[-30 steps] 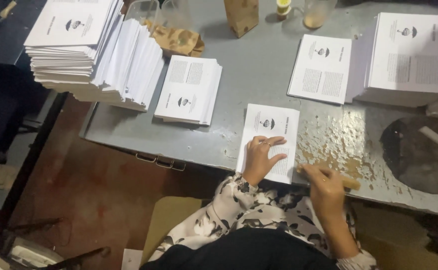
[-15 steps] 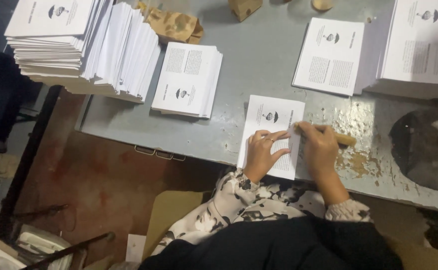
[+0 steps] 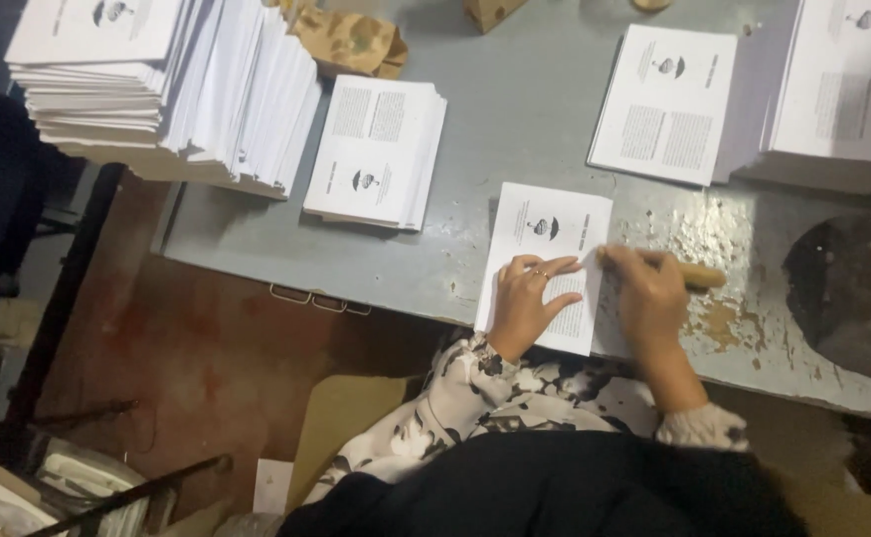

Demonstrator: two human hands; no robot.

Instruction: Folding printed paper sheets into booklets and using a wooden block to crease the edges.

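**Hands on the folded sheet**

While your left hand [image 3: 527, 303] lies flat, fingers spread, on the folded sheet [image 3: 547, 261] at the table's near edge, its lower text is hidden. Your right hand [image 3: 651, 293] is closed around a wooden stick [image 3: 702, 275], mostly covered. Beyond, paper stacks [image 3: 376, 149] run out of frame.

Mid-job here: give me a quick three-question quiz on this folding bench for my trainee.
1. True or false: the left hand lies flat on the folded sheet.
2. What does the right hand hold? A) scissors B) a wooden stick C) a cup
3. Where is the tall paper stack relative to the small pile of folded sheets?

Key
1. True.
2. B; it lies along the sheet's right edge.
3. To its left, at the far left corner of the grey table.
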